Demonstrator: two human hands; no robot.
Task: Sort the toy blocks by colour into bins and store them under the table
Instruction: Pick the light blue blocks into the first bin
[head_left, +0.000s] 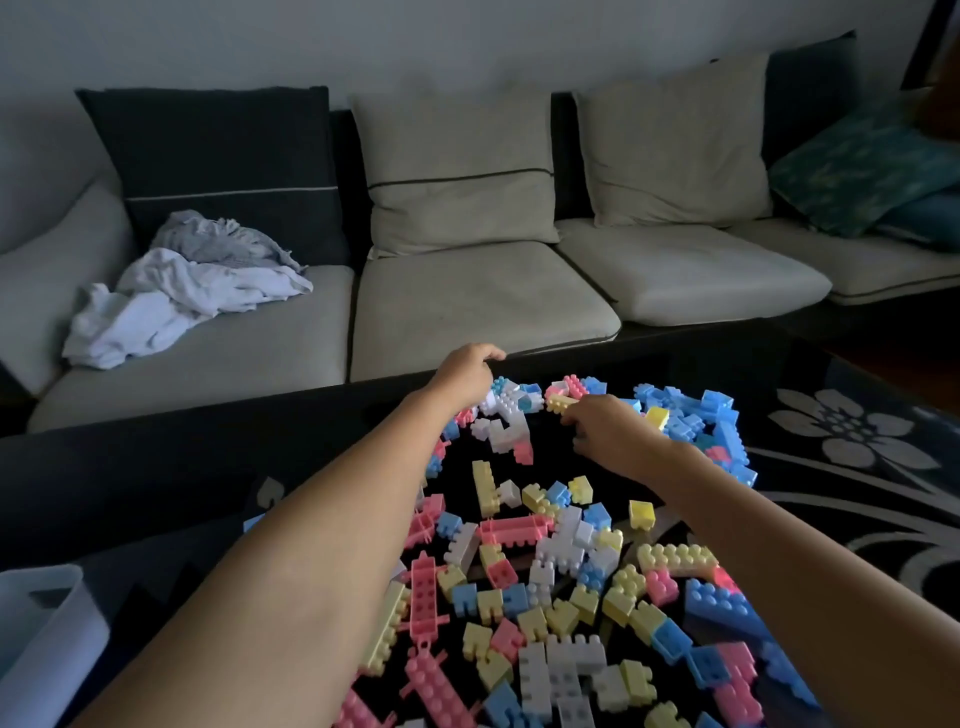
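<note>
Nearby, bin (47, 623) sits at my lower left, apart from pile. Toy blocks (519, 530) lie mixed across dark table (156, 467). Light, stiff, slick plastic, I judge; best pinched across flat sides, not studs. Right hand (608, 431) pinches yellow block (560, 402) at far end. Left hand (467, 371) curls over white blocks (498, 415), grip unclear. Sofa (467, 301) beyond.

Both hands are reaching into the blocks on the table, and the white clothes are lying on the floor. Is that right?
Not quite. The head view shows the white clothes lying on the sofa, not on the floor. The rest is right: the left hand and the right hand both reach into the blocks on the table.
</note>
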